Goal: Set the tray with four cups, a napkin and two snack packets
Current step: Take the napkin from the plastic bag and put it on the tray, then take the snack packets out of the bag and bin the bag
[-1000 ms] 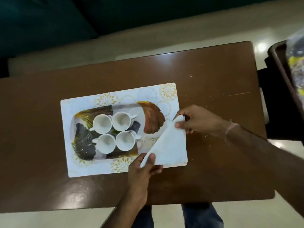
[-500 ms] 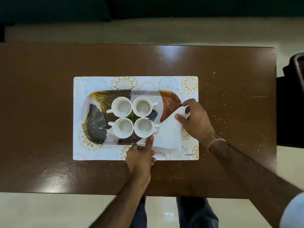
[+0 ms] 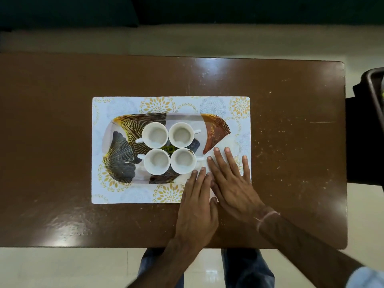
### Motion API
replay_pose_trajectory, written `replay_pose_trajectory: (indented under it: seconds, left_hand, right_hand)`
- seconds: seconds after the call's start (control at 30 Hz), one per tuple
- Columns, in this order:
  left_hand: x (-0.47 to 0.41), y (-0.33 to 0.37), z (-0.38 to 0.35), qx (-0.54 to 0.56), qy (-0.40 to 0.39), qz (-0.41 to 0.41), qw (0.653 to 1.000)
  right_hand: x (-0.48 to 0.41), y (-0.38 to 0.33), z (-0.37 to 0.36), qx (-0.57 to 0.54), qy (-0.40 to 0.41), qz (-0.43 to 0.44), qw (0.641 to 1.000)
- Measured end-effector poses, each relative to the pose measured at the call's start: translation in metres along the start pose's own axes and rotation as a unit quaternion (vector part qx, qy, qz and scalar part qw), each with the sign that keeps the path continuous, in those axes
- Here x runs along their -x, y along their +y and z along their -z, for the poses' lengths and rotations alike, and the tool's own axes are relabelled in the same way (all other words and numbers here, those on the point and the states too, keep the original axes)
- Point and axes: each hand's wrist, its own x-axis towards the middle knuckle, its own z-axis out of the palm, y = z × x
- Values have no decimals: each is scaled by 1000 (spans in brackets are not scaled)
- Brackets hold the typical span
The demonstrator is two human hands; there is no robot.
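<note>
Presently both hands, left (image 3: 196, 206) and right (image 3: 232, 183), lie flat with fingers spread, gripping nothing, pressing the white paper napkin (image 3: 221, 149) onto the leaf-patterned tray's (image 3: 122, 142) right end beside four white ceramic cups (image 3: 169, 150). Napkin is light and limp (lift by a corner). No packets visible on the brown worktop (image 3: 62, 80).

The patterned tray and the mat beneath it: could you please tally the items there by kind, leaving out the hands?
White ceramic cups: 4
Leaf-patterned rectangular tray: 1
Floral-printed white placemat: 1
White paper napkin, pressed flat under both hands: 1
Snack packets: 0 in clear view
Total: 7
</note>
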Motion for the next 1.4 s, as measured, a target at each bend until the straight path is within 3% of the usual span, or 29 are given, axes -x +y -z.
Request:
replay_pose_trajectory:
  seconds: [0.2, 0.33, 0.47, 0.63, 0.83, 1.0, 1.17, 1.27, 1.3, 1.4]
  left_hand:
    - [1, -6, -6, -85, -75, 18, 993]
    - [-2, 8, 0, -110, -46, 31, 992]
    - [-20, 33, -1, -77, -4, -16, 997]
    - [-77, 83, -21, -22, -11, -72, 997]
    - [-173, 154, -65, -84, -91, -114, 986]
    - [-230, 235, -114, -125, -129, -216, 960]
    - [-253, 325, -175, -114, -136, -281, 943]
    - [-251, 369, -215, -113, -124, -325, 931]
    - [-248, 381, -228, -112, -121, -341, 926]
    - [-238, 406, -259, -145, -152, -365, 907]
  right_hand:
    - [-10, 23, 9, -3, 8, -52, 999]
    - [-17, 40, 23, -59, 29, -109, 992]
    - [-16, 66, 42, -148, 70, -139, 977]
    - [-1, 132, 70, -206, 118, -201, 950]
    - [44, 245, 96, -255, 231, -318, 884]
    - [97, 331, 100, -284, 334, -400, 805]
    - [143, 395, 86, -312, 405, -511, 691]
    - [159, 427, 75, -361, 432, -582, 587]
    - [160, 435, 74, -412, 447, -599, 521]
    - [159, 450, 74, -638, 494, -531, 258]
